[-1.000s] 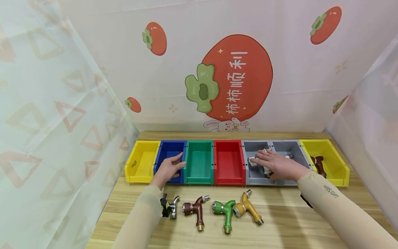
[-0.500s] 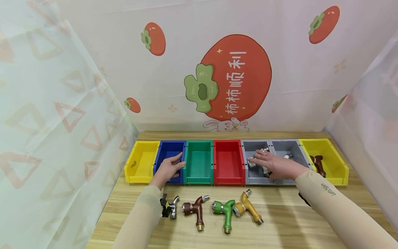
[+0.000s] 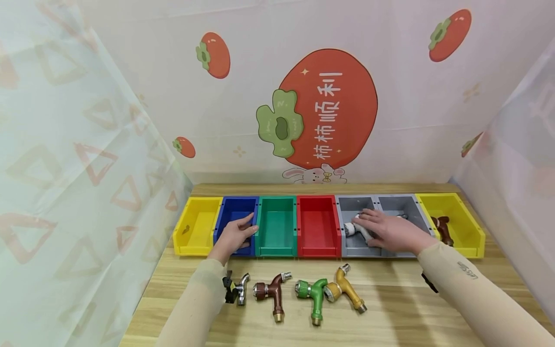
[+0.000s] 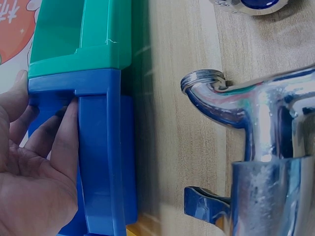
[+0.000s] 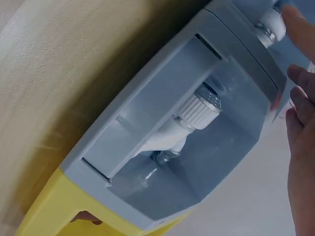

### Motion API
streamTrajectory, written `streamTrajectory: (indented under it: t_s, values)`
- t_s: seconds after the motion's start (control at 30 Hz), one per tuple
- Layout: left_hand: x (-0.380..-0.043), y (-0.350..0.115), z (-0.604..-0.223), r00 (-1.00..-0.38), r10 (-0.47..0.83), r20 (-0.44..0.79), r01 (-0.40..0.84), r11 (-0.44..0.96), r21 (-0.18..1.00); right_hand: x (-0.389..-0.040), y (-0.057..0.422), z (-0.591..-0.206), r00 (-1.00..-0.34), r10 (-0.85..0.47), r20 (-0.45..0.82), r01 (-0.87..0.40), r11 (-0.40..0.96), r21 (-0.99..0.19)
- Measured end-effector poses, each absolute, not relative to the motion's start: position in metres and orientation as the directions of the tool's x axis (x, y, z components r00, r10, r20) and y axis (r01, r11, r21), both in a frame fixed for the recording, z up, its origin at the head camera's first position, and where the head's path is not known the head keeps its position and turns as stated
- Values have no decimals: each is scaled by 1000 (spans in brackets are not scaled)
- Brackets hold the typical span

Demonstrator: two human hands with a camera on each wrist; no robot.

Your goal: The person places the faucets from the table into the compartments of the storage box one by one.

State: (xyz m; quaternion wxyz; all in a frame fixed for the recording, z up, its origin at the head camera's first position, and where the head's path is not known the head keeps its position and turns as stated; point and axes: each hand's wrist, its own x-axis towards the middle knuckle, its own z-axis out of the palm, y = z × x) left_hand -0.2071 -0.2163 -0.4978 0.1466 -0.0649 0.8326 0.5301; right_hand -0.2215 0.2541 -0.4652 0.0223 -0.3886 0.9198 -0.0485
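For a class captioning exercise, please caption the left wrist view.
Left hand partly inside a blue plastic bin, beside a green plastic bin; curved chrome tap on pale wooden tabletop.

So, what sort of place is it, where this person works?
Probably a small sorting station, perhaps set up for practice: a row of coloured bins, several taps lying on a wooden table, and white sheets with a fruit print behind.

I found one bin (image 4: pixel 101 162) plain blue, one tap (image 3: pixel 363 234) white, the tabletop (image 3: pixel 162 294) wood-grained, the backdrop (image 3: pixel 412 106) white with red persimmons (image 3: pixel 357 113).
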Motion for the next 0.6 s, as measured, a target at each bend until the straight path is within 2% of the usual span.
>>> streamTrajectory:
  t_s: [0.13, 0.23, 0.43, 0.6]
  values:
    - [-207, -216, -498, -948, 43, -314, -265, 436, 860, -222, 259, -463, -714, -682, 159, -695, 717, -47]
    - [-207, -216, -498, -949, 41, -314, -265, 440, 858, -223, 262, -462, -761, -610, 221, -632, 773, -42]
    - [-207, -213, -498, -952, 39, -305, -255, 455, 853, -224, 266, -462, -889, -433, 146, -451, 884, -122]
    - [-207, -213, -498, -951, 35, -306, -257, 457, 852, -227, 270, -461, -950, -304, 69, -311, 908, -282]
